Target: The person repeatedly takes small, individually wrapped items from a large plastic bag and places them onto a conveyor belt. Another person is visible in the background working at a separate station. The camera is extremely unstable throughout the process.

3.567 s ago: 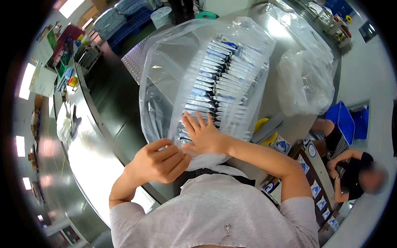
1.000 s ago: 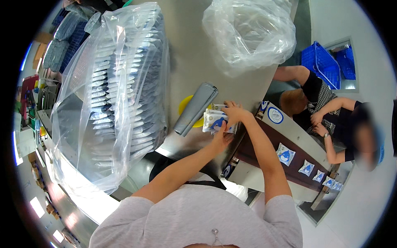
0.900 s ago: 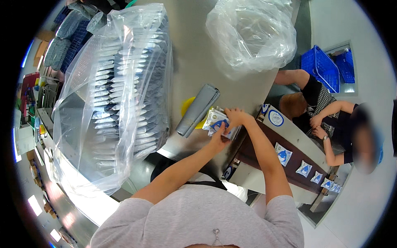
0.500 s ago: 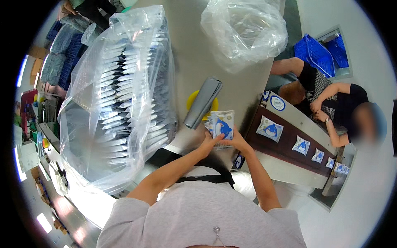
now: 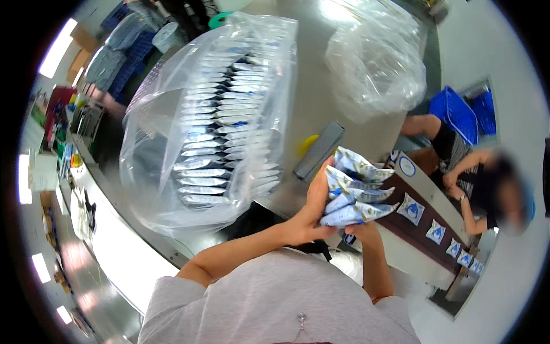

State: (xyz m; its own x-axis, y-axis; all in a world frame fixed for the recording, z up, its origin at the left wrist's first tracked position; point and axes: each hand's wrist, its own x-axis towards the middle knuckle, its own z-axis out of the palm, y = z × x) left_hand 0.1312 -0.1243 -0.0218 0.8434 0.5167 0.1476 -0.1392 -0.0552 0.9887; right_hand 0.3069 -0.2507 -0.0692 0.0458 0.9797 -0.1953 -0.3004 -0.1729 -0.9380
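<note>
Between my two hands is a small stack of plump white-and-blue packets (image 5: 356, 194), raised near the front of the table and turned so their crimped edges face right. My left hand (image 5: 314, 209) is closed along the stack's left side. Closed at its lower edge is my right hand (image 5: 364, 230), its fingers partly hidden behind the packets. To the left stands a big transparent plastic bag (image 5: 152, 166) holding packed rows of similar packets (image 5: 203, 172). Just beyond the stack lies a folded grey sheet or roll (image 5: 321, 150) on a yellow round thing (image 5: 307, 145).
A dark conveyor belt (image 5: 423, 235) on the right carries single packets (image 5: 435, 231) in a line. Beside it sits another person (image 5: 467, 178), hands together. Crumpled transparent plastic (image 5: 378, 69) lies on the metal table (image 5: 309, 74). Blue baskets (image 5: 455, 114) stand behind at right.
The packets have moved right and turned from face-up to edge-on, fanned between my hands. The view has shifted, so the bag and table appear further right. Packets on the belt have changed position.
</note>
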